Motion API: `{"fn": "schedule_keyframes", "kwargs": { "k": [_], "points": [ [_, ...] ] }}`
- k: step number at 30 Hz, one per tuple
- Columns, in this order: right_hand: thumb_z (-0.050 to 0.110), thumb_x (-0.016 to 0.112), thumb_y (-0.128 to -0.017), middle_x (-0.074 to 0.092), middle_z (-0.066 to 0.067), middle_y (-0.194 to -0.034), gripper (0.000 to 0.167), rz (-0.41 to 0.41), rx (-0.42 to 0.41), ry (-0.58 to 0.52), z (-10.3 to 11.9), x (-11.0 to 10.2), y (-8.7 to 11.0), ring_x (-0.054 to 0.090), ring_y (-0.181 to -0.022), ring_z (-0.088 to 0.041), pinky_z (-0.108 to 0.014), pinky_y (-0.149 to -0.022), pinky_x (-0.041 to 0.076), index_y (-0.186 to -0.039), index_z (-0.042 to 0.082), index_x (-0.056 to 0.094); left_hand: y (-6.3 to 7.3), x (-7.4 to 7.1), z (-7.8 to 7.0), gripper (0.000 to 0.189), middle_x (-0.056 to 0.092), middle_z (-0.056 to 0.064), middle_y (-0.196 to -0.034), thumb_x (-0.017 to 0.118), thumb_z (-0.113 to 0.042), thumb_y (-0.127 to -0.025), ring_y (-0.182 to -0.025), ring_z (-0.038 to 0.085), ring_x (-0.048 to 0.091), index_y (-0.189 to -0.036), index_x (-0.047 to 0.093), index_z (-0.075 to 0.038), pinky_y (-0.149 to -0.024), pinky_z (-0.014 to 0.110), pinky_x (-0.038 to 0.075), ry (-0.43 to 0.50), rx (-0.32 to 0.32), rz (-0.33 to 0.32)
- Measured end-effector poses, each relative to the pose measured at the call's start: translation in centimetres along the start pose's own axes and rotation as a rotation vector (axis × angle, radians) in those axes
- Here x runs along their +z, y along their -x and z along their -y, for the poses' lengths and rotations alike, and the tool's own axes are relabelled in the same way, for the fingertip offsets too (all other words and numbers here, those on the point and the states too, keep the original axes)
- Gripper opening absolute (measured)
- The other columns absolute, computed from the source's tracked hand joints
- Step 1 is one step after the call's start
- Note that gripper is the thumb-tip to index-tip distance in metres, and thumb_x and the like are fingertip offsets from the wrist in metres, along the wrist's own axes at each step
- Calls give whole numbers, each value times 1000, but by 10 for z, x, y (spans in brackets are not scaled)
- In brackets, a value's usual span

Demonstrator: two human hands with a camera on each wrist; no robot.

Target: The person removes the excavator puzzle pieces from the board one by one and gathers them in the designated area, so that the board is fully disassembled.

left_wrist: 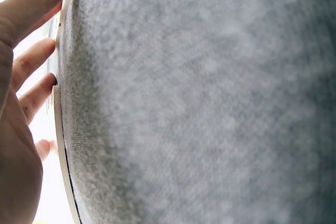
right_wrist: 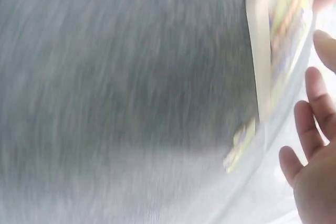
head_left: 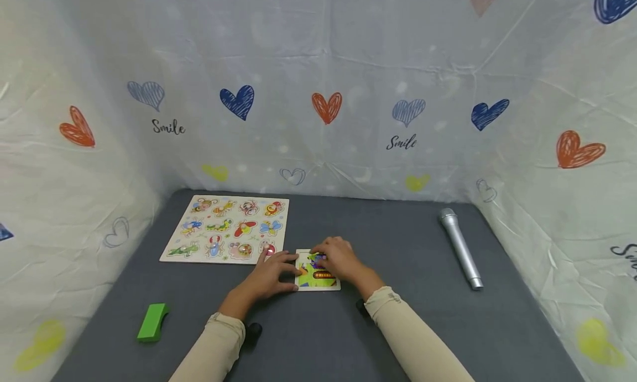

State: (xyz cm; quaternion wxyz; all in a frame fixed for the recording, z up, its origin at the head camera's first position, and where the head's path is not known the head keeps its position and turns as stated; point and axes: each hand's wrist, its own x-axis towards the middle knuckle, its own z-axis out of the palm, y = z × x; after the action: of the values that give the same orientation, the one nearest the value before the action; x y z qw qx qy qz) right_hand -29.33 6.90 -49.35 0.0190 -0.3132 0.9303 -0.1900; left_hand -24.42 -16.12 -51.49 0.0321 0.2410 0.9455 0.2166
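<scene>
A small picture puzzle (head_left: 317, 281) in a pale frame, green with a purple and orange picture, lies flat on the dark table. My left hand (head_left: 269, 275) is at its left edge, thumb by the near corner and fingers along the side. Over its upper right part is my right hand (head_left: 340, 258), which covers some of the picture. In the right wrist view, blurred, the fingers (right_wrist: 308, 129) are loosely bent, with nothing visible between them. A small yellowish piece (right_wrist: 241, 142) lies beside the puzzle there; the head view does not show it.
A large insect puzzle board (head_left: 229, 239) lies at the back left, its near right corner by my left fingers. A green arched block (head_left: 152, 322) is at the front left. A silver microphone (head_left: 461, 249) lies on the right. Heart-printed cloth (head_left: 323, 150) surrounds the table.
</scene>
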Motion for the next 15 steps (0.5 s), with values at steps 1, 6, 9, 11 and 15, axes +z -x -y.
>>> {"fn": "schedule_keyframes", "kwargs": {
  "k": [1, 6, 9, 11, 15],
  "points": [
    [20, 66, -93, 62, -3, -113, 29, 21, 2, 15, 2, 2, -1, 53, -111, -27, -50, -95, 40, -122, 22, 69, 0, 0, 0, 37, 51, 2, -145, 77, -39, -81, -140, 32, 36, -114, 74, -24, -111, 70, 5, 3, -1, 2],
    [21, 67, -92, 59, -2, -114, 30, 47, 34, 30, 4, 7, -3, 51, -109, -24, -49, -96, 38, -122, 25, 68, -1, 1, 0, 36, 51, 3, -145, 77, -39, -81, -141, 33, 35, -114, 73, -24, -110, 71, 4, 19, 8, -4],
    [20, 68, -92, 57, -3, -119, 29, 43, 26, 28, 2, 7, -4, 49, -113, -26, -51, -98, 37, -121, 25, 68, -1, 1, 0, 36, 50, 2, -146, 77, -39, -82, -141, 32, 34, -114, 73, -25, -111, 70, 3, 25, 2, -3],
    [21, 68, -92, 56, -3, -123, 29, 45, 27, 22, 2, 7, -5, 48, -118, -28, -53, -100, 36, -120, 25, 67, -1, 0, 0, 35, 50, 2, -145, 76, -39, -82, -141, 33, 34, -114, 73, -24, -111, 70, 3, 27, 1, -4],
    [19, 67, -92, 58, -3, -127, 28, 39, 26, 9, 2, 9, -7, 47, -124, -31, -55, -102, 34, -120, 26, 67, 1, 1, 1, 35, 50, 2, -145, 76, -39, -82, -141, 32, 35, -114, 73, -24, -111, 70, 3, 12, -4, -2]
  ]
}}
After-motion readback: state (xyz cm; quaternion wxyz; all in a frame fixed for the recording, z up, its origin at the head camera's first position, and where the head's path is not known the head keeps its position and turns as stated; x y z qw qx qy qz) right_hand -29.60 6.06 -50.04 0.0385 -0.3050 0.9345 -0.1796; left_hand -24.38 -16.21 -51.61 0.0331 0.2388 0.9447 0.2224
